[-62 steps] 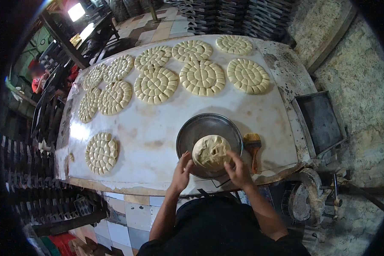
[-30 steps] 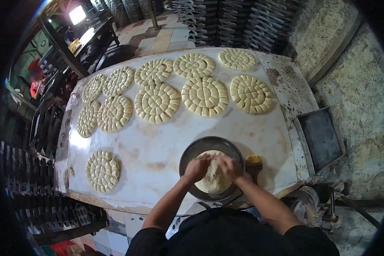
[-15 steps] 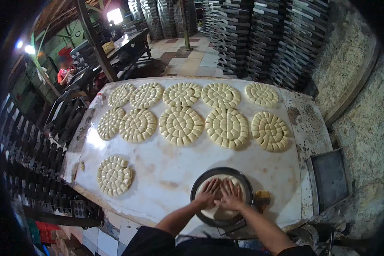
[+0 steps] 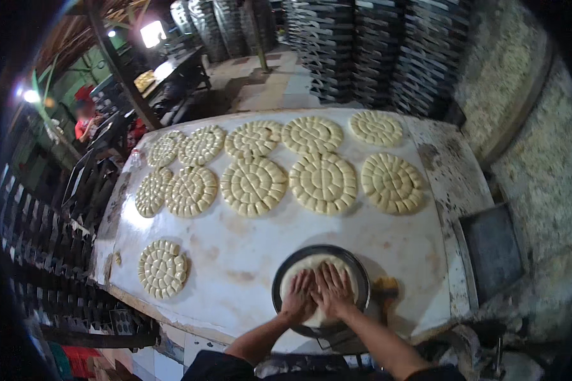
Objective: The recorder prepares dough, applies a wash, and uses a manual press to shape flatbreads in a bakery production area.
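Observation:
A pale slab of dough (image 4: 318, 261) lies inside a round dark pan (image 4: 361, 267) near the front of the table. My left hand (image 4: 299, 295) rests flat on the left part of the dough. Close beside it, my right hand (image 4: 332, 289) presses on the dough with its fingers stretched out and pointing away from me. The hands almost touch at the thumbs. Just right of the pan is a yellowish-brown object (image 4: 385, 289), its kind unclear. Alone to the left sits a round of dough cut into many pieces (image 4: 163, 269).
Two rows of cut dough rounds (image 4: 254, 185) lie across the far half of the pale tabletop (image 4: 235, 244). A dark rectangular tray (image 4: 489, 253) stands by the right edge. Tall stacks of dark trays (image 4: 324, 54) rise behind the table. At the far left is another person (image 4: 85, 122).
My hands have shifted on the dough, with the fingers now pointing straighter ahead. The whole view has turned slightly, so the table and pan appear further left.

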{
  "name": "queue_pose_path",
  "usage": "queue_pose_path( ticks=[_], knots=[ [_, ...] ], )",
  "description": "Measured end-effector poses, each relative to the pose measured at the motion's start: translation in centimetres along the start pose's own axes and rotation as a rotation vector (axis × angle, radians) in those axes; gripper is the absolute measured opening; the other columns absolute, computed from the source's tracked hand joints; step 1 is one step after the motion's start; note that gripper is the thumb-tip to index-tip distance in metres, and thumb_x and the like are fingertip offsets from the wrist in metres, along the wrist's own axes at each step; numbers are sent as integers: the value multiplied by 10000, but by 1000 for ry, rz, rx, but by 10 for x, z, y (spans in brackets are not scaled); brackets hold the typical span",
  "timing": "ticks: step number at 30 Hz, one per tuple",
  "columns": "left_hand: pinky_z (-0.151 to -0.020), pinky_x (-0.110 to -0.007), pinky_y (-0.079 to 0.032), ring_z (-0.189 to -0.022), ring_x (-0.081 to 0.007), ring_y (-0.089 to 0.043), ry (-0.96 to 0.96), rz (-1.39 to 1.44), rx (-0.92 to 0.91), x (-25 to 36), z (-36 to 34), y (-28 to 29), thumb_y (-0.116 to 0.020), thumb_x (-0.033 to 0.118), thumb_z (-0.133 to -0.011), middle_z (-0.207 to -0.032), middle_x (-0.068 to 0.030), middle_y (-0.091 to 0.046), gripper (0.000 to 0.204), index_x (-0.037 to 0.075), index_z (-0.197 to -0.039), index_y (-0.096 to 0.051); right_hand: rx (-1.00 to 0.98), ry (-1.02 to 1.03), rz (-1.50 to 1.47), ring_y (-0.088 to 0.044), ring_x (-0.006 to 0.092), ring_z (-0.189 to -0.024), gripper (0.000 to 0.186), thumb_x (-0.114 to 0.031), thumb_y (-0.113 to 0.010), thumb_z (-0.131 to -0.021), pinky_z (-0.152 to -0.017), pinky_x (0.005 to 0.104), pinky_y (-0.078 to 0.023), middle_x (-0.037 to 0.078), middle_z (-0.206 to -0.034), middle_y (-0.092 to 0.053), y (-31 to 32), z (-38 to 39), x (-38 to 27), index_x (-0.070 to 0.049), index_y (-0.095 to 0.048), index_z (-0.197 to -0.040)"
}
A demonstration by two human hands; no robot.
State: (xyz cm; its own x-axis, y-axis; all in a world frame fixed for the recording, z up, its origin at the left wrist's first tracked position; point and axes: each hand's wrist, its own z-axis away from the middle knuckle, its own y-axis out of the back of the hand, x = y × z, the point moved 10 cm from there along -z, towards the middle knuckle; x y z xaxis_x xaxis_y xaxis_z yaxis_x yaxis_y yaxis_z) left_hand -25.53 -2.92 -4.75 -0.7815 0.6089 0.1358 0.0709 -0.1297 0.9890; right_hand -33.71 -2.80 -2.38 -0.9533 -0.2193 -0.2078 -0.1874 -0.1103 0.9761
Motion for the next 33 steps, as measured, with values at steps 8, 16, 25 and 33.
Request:
queue_pose_path(
  ticks=[8,16,25,33],
  knots=[
    [-1165,-501,-224,-1439,-389,-254,-108,500,-286,-21,-33,10,-572,383,-929,-1563,-218,-254,634,54,-1447,-413,417,-536,-1458,-651,282,-958,398,-406,-602,-927,-879,395,-488,137,-981,-686,36,51,166,-30,-653,-1047],
    [-1129,-603,-237,-1396,-597,-147,-39,-44,-382,116,34,38,-430,655,-929,-1520,-389,-142,877,-52,-1445,-368,265,-963,-11,-579,420,-1059,553,-229,-720,-836,-880,476,-488,254,-1140,-589,46,199,132,53,-463,-1236],
    [-1118,-536,-305,-1260,-457,-454,-368,-3,-453,85,50,53,-398,453,-1003,-1252,-324,-540,467,175,-1337,-569,330,-1028,-333,-646,419,-921,692,-170,-664,-869,-802,497,-504,232,-1003,-665,94,187,101,23,-347,-1453],
    [-1066,-588,-312,-1359,-494,-329,-257,70,-381,70,84,26,-428,457,-977,-1477,-327,-327,653,21,-1461,-378,153,-576,-48,-640,454,-959,514,-227,-539,-941,-828,513,-503,292,-1036,-659,26,72,13,-80,-442,-1424]
  ],
)
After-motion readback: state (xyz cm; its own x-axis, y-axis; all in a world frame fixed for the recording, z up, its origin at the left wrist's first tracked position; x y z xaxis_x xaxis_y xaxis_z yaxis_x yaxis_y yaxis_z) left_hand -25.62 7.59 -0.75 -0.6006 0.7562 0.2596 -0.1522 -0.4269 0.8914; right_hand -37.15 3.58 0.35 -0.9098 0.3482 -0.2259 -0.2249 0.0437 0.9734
